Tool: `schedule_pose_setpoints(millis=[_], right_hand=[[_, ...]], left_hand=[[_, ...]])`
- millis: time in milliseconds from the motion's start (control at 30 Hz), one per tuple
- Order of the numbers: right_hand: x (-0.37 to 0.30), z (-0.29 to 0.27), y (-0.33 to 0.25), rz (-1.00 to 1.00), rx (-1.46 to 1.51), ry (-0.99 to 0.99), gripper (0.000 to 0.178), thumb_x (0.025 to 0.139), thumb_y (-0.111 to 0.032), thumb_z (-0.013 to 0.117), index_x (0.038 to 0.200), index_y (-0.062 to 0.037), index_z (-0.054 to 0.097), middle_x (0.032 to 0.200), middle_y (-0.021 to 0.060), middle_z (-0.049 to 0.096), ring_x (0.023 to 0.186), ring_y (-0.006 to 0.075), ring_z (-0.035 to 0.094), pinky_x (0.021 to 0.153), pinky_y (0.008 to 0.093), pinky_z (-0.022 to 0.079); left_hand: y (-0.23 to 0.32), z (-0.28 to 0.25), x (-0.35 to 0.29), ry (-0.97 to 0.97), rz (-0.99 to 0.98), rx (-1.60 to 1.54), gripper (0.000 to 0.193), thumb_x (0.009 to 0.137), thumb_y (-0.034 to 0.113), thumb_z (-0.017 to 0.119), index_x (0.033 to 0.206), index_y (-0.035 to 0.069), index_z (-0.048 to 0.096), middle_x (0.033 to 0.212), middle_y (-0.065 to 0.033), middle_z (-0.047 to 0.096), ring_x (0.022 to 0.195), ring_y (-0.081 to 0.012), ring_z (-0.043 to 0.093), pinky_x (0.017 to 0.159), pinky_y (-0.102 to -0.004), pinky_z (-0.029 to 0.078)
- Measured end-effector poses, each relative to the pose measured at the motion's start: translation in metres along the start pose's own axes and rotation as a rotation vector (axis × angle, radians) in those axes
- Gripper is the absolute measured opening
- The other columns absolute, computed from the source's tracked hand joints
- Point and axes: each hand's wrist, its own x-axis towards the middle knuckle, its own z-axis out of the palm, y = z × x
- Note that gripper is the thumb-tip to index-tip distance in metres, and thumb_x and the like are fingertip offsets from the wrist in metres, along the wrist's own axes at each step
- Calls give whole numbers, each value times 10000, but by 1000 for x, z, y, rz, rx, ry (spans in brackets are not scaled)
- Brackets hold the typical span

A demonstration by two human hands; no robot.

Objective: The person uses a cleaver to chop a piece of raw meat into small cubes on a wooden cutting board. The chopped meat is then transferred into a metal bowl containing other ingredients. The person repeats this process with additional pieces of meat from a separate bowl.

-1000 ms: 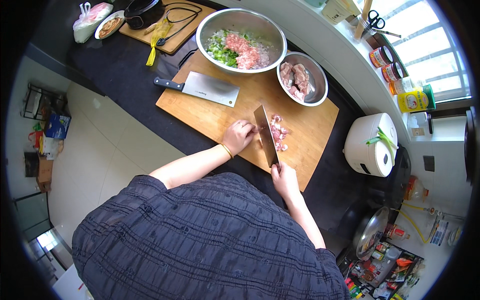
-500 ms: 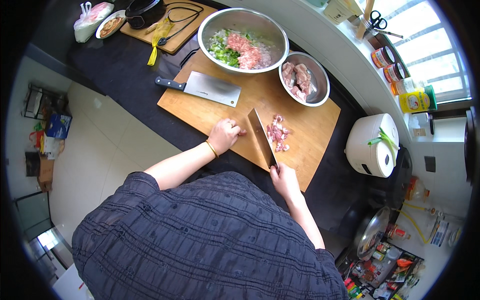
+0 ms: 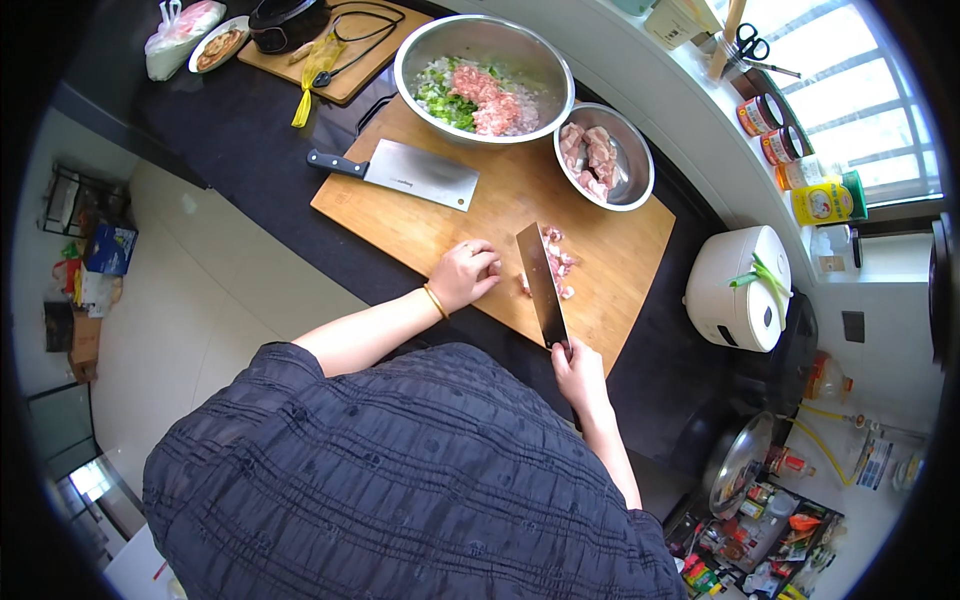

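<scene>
My right hand (image 3: 580,373) grips the handle of a cleaver (image 3: 541,285), its blade standing on edge over the wooden cutting board (image 3: 460,220). Chopped pink meat (image 3: 560,262) lies mostly right of the blade, partly hidden by it, with a few bits just left of it. Left of the cleaver, my left hand (image 3: 467,275) rests at the board's near edge, fingers curled in and no meat showing in them. A second cleaver (image 3: 423,175) with a dark handle lies flat farther back on the board.
A large steel bowl (image 3: 555,95) holds minced meat and chopped greens; a smaller steel bowl (image 3: 640,190) holds raw meat pieces. To the right stands a white rice cooker (image 3: 735,290) with green onion (image 3: 765,280) on top. Jars (image 3: 780,145) line the windowsill.
My left hand has shifted slightly right, and the piece of meat at its fingertips no longer shows there. The cleaver has moved right, with bits of meat now left of its blade.
</scene>
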Motion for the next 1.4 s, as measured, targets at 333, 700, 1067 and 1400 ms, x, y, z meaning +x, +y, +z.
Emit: schedule_pose_setpoints(millis=[333, 700, 1067, 1400], right_hand=[[1, 18, -17, -23, 29, -9, 221, 824, -191, 536, 779, 24, 564, 665, 235, 569, 661, 387, 587, 607, 411, 463], [2, 26, -21, -64, -13, -30, 224, 827, -187, 529, 752, 23, 553, 660, 249, 563, 665, 402, 579, 606, 427, 459], [4, 30, -20, -78, -54, -35, 202, 826, -167, 521, 773, 24, 556, 668, 258, 567, 678, 408, 583, 627, 440, 468], [17, 33, -23, -100, -63, -61, 201, 831, -169, 505, 805, 26, 547, 682, 280, 562, 687, 433, 572, 644, 470, 464]], left_hand=[[-8, -2, -4, -68, 160, 87, 124, 685, 136, 664, 790, 78, 632, 801, -62, 599, 769, -239, 584, 694, -324, 475], [-9, -1, -5, 2, 188, 48, 82, 695, 125, 656, 740, 68, 616, 771, -57, 577, 748, -235, 574, 654, -323, 475], [-15, 9, -16, 110, 137, 27, 119, 663, 106, 689, 748, 58, 621, 803, -52, 596, 735, -233, 585, 659, -318, 476], [-21, 11, -15, 90, 152, 23, 119, 656, 112, 687, 732, 60, 611, 799, -55, 600, 754, -237, 588, 691, -332, 474]])
